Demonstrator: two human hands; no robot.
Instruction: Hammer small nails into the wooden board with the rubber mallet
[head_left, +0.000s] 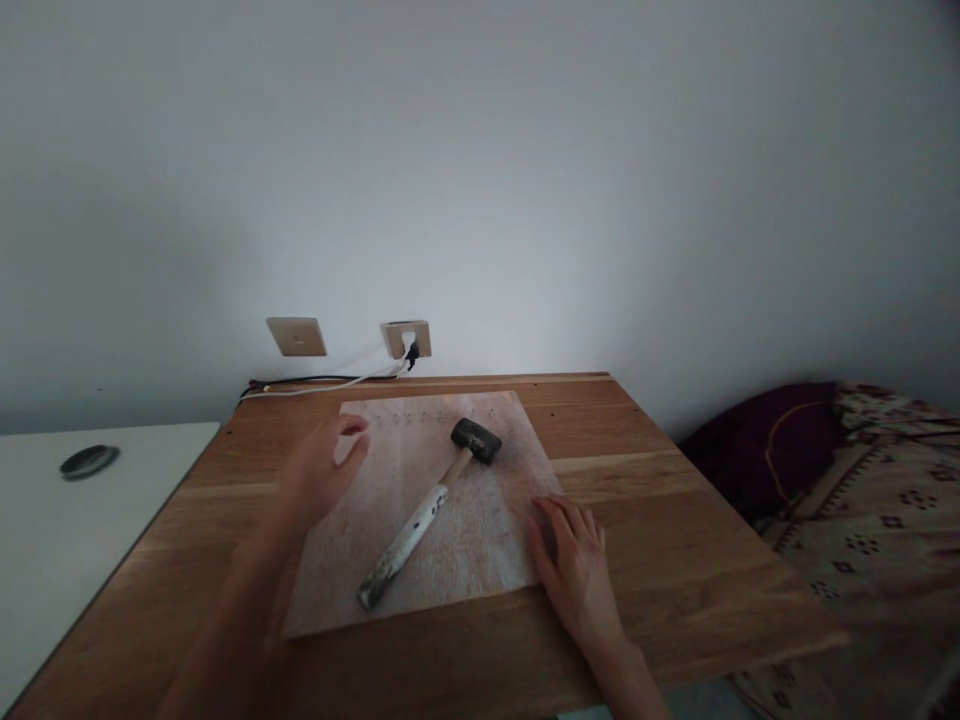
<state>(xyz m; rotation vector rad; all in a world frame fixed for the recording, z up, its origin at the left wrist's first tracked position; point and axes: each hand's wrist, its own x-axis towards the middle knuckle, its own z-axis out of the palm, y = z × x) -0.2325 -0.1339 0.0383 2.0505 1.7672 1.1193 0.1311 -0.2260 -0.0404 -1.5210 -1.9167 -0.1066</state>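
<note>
A rubber mallet (420, 515) with a black head and a white-painted, worn handle lies diagonally on a pale sheet (405, 590). Its head points away from me to the right. My left hand (322, 465) is over the sheet's left edge, slightly blurred, with thumb and fingers curved apart and nothing visible between them. At the sheet's right edge rests my right hand (574, 560), fingers loosely spread, touching the sheet and tabletop. Neither hand touches the mallet.
The sheet lies on a wooden table (675, 560) against a white wall. Cables (322, 385) run along the back edge to a wall socket (407, 340). A white surface (45, 560) with a dark oval object (90, 461) adjoins at left; patterned fabric (877, 560) and a purple cushion (772, 440) are right.
</note>
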